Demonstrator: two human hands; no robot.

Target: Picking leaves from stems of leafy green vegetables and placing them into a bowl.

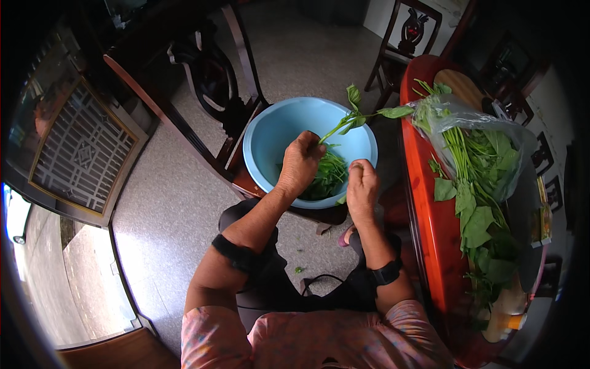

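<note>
A light blue plastic basin (288,113) rests on the seat of a dark wooden chair, with picked greens (328,173) lying in its bottom. Above the basin my left hand (302,161) is closed on a leafy green stem (343,122), whose leaves reach out to the upper right past the rim. My right hand (362,187) is at the basin's right rim with its thumb and fingers pinched together; whether something small is between them cannot be told. To the right, a heap of leafy greens (477,226) spills from a clear plastic bag (521,133).
The red wooden table (426,221) carries the greens and, near its lower end, an orange-yellow object (515,321). The chair's carved back (214,78) stands left of the basin. Another chair (410,32) is behind the table. Leaf scraps (299,270) lie on the grey floor.
</note>
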